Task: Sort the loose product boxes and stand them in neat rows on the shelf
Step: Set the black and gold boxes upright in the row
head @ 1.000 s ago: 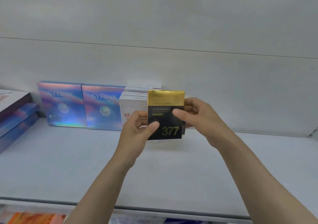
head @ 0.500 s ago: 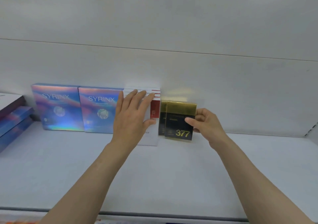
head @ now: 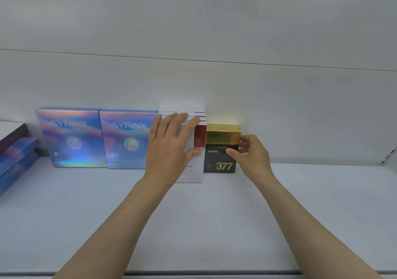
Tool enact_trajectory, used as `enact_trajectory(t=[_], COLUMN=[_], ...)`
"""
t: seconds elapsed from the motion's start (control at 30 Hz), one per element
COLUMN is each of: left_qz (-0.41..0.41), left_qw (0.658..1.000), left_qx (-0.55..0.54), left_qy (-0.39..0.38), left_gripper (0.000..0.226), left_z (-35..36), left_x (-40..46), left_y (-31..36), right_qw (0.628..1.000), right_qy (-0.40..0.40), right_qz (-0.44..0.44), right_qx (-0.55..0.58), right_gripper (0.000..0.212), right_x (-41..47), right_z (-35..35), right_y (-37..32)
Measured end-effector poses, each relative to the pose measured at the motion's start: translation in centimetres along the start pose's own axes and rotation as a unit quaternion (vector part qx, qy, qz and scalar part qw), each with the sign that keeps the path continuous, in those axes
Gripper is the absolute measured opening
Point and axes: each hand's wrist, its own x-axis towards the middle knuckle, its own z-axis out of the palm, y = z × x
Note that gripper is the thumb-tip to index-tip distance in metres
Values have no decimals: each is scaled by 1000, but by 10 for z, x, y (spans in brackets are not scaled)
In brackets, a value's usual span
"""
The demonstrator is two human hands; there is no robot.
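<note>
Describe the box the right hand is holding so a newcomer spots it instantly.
On the white shelf, follow the back row rightward past two SYRINX boxes and the white boxes. The black-and-gold box ends it, smaller, marked 377.

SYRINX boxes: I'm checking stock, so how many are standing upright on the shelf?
2. One SYRINX box stands at the row's left end; the second SYRINX box stands beside it on its right, next to the white boxes. More may be hidden behind them.
</note>
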Motion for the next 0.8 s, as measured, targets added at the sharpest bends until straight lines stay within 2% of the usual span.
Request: enact_trajectory(t=[0.4,0.53,0.7,0.8], left_qz=[6,-10,-25,-57], left_qw=[1000,999,994,990], left_qx=[4,20,21,-33], left_qy=[-2,-33,-105,-128], left_gripper=[75,77,75,76], left_z=[1,-5,-29,-53], left_x=[-2,-1,6,10], left_y=[0,5,14,13], right_qw=[999,998,993,988], right_qy=[-20,-44,-59,-35], right_qz=[33,41,43,-27], right_qx=[3,-23,-89,-149], right_gripper=[46,47,66,63], right_x=[-7,-10,-16,-19], right_z=[6,5,-18,-41], right_y=[-3,-7,-30,-59])
